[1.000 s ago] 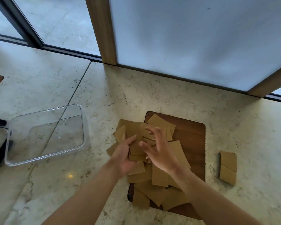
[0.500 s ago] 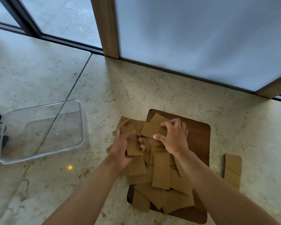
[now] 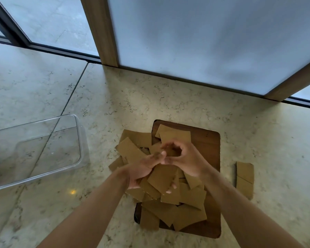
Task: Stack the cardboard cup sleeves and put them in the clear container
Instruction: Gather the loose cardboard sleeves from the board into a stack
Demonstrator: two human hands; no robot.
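Observation:
Several brown cardboard cup sleeves [image 3: 190,210] lie in a loose heap on a dark wooden board [image 3: 210,149] and spill off its left edge. My left hand [image 3: 141,170] grips a sleeve [image 3: 162,176] over the middle of the heap, its fingertips showing under the sleeve's lower edge. Touching it, my right hand [image 3: 185,159] curls its fingers round a small sleeve at the heap's far side; motion blur hides the exact grip. The clear container [image 3: 80,140] stands empty to the left, apart from the heap.
A lone folded sleeve [image 3: 244,178] lies on the marble counter [image 3: 168,104] right of the board. A frosted panel with wooden posts closes off the back. A dark object shows at the far left edge beside the container.
Both hands have come together over the heap's centre. My left hand now holds a larger sleeve from below, and my right hand has drawn in from the heap's far edge.

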